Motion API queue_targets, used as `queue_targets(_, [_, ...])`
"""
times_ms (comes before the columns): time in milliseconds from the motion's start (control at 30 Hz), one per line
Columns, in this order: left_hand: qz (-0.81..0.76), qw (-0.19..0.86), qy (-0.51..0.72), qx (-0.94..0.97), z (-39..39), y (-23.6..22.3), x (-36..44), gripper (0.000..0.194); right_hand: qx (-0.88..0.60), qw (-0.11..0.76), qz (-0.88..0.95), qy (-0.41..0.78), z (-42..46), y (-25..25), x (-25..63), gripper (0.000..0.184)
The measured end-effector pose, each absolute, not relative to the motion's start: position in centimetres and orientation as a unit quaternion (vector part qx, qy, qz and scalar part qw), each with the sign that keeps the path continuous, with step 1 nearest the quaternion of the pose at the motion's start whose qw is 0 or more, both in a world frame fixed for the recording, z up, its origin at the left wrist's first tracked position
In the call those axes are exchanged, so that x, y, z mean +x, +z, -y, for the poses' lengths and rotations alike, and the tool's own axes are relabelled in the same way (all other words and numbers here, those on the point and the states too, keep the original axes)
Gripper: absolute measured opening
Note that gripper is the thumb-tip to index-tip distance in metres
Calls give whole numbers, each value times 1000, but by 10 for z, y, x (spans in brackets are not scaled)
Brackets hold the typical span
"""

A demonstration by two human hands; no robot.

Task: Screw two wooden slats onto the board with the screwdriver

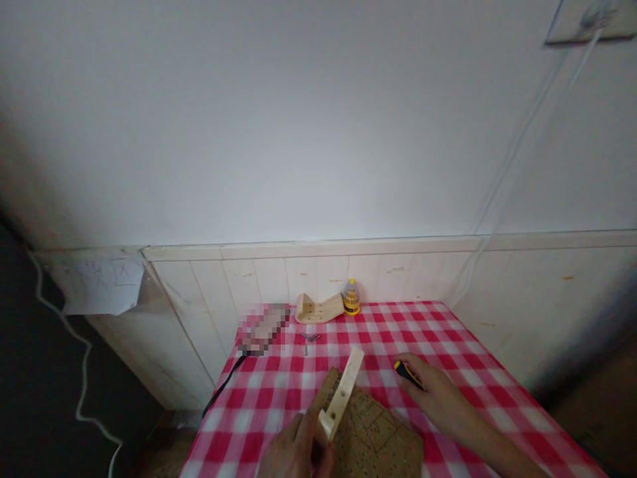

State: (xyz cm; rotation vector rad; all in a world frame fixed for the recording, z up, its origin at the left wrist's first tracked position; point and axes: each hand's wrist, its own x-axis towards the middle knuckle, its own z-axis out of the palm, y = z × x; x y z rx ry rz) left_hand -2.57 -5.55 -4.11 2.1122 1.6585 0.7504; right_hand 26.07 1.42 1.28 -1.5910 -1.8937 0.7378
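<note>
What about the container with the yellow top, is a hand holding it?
No, the container stands beside the curved wooden piece, away from the left hand and the right hand.

The left hand (294,450) is gripping a strip (347,385) at the board's (381,438) left side. Right of the board, the right hand (432,393) is holding a tool (409,376). Beyond the board, screws (311,338), bracket (318,311) and bottle (352,299) are resting.

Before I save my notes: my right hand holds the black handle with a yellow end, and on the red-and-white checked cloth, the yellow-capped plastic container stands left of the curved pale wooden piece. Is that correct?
Not quite: in the head view, the yellow-capped plastic container stands right of the curved pale wooden piece. Your right hand does hold the black handle.
</note>
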Motion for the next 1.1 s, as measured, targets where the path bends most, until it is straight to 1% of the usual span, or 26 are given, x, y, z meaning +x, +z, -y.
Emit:
queue_targets(100, [-568,224,238,755,42,-25,-33,35,-595,245,718,266,-21,11,260,24])
queue_targets(233, [-576,277,227,735,26,-1,-34,30,-591,221,738,239,-26,9,256,25])
queue_targets(333, [-545,335,241,730,17,10,-34,32,-579,212,761,202,-27,8,255,23])
queue_targets(400, [-525,352,251,733,11,14,-36,32,-580,193,771,177,-27,7,255,24])
queue_targets(600, [-511,353,256,741,-1,16,-38,38,-572,168,797,99,-30,2,258,32])
queue_targets(767, [-531,329,256,738,-4,3,-43,40,-534,161,826,84,-29,-8,258,43])
queue_targets(900, [-528,318,257,745,-4,-6,-48,40,-522,132,838,90,-28,-10,256,55])
queue_targets(1100, [-510,293,273,761,-3,-15,-52,38,-511,128,843,110,-26,-6,255,53])
